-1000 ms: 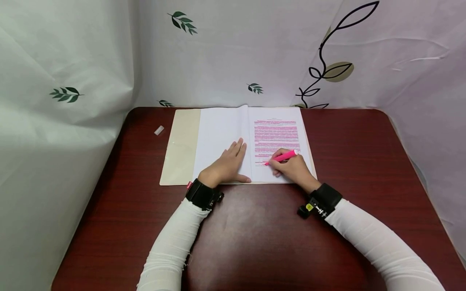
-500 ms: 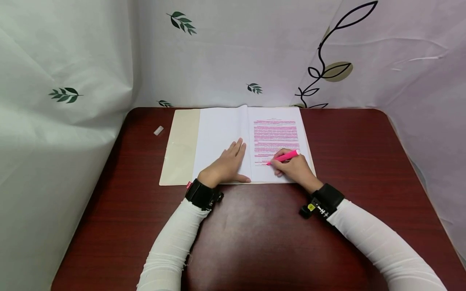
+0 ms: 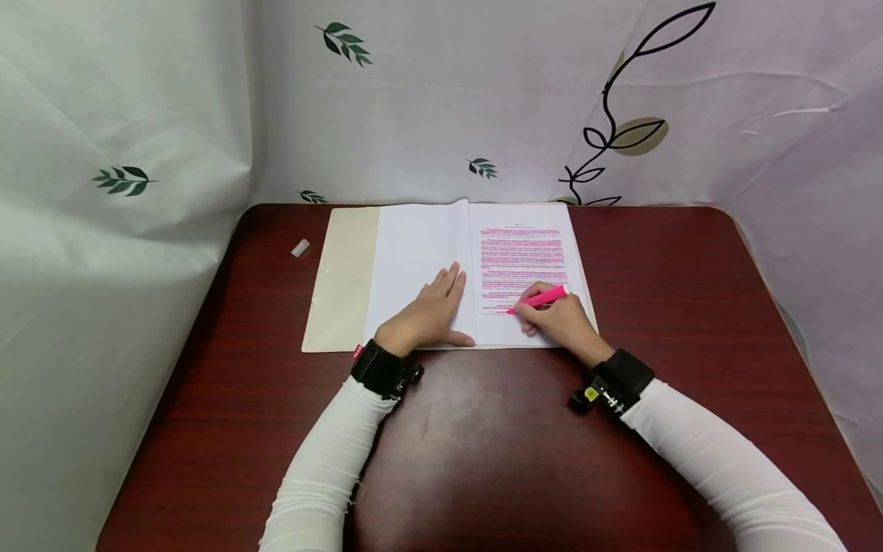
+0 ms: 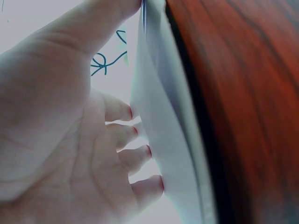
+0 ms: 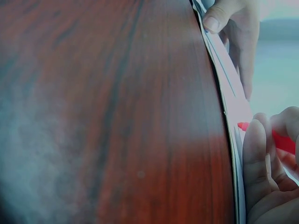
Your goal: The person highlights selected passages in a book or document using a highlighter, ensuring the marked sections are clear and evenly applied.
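Reaches in from the near side over a dark red table [image 3: 483, 452], wearing white sleeves [image 3: 317, 468] and black straps [image 3: 378, 368]. Rests left hand [image 3: 426, 316] on the near part of the left page [image 3: 414, 238], with fingers straight and slightly apart and with thumb stretched right to the fold; appears to touch paper with the fingertips in the left wrist view. Pinches pink marker [image 3: 545, 296] between thumb and curled fingers of right hand [image 3: 562, 320], over the near part of the right page [image 3: 534, 333], with tip aimed left and tail tilted up to the right.

Seems to be at the stage of colouring the last printed lines, judging by the pink bands [image 3: 522, 253] across most of the text farther up. Probably calls next for drawing the tip lightly and level to the right, while pressing the paper flat and sparing fresh ink from smears.

Compared with a second ago, has slid marker and right hand slightly right along the line; has left the other hand in place.

Farther off, includes a small white piece [image 3: 300, 248] at far left, well apart from the pages, and a leaf-printed cloth [image 3: 414, 92] behind.
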Available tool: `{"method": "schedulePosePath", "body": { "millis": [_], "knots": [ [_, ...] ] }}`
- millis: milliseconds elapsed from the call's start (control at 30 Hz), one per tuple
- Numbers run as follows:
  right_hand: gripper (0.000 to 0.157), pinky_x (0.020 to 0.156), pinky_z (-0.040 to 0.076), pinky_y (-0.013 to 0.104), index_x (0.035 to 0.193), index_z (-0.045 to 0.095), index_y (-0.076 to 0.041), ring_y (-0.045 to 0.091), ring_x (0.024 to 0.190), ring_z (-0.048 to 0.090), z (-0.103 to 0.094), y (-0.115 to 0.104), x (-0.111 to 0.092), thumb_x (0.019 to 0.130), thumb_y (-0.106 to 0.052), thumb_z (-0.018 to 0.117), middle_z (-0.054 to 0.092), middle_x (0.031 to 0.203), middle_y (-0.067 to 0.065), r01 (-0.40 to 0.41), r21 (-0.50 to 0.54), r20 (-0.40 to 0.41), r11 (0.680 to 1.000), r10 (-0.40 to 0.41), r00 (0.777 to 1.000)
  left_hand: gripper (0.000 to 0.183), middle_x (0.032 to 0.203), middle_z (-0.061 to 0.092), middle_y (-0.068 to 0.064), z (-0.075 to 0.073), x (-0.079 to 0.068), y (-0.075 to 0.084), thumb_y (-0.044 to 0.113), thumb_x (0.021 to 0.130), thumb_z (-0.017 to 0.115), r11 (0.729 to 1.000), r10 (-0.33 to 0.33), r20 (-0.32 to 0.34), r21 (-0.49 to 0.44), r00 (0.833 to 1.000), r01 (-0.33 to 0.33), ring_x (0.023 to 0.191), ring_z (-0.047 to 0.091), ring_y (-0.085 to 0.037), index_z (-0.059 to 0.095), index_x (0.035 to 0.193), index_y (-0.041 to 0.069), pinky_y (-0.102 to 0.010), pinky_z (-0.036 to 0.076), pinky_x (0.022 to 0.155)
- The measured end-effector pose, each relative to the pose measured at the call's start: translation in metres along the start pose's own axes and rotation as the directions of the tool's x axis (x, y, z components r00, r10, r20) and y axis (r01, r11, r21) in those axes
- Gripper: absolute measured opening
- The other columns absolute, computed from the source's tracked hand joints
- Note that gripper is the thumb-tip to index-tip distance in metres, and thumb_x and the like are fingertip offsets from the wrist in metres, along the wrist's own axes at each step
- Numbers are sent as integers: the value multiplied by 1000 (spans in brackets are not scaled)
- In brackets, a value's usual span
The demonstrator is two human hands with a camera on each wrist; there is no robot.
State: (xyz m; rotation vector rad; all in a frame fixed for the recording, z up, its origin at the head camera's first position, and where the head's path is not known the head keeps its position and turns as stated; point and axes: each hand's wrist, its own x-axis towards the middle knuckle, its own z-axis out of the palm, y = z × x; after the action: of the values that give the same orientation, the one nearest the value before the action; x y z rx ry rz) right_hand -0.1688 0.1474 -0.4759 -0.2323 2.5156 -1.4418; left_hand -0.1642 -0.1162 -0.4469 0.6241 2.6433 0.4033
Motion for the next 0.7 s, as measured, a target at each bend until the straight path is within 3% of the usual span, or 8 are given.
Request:
{"method": "schedulePosePath", "body": {
  "millis": [700],
  "knots": [
    [13,61,48,20,94,70,-11,13,56,69,-5,2,-3,91,-23,74,70,62,3,-20,-2,-10,1000,20,1000,124,173,-6,-18,-1,-1,0,56,85,80,1000,13,-8,-4,1000,-13,161,0,-35,5,165,0,-55,16,128]
  ]
}}
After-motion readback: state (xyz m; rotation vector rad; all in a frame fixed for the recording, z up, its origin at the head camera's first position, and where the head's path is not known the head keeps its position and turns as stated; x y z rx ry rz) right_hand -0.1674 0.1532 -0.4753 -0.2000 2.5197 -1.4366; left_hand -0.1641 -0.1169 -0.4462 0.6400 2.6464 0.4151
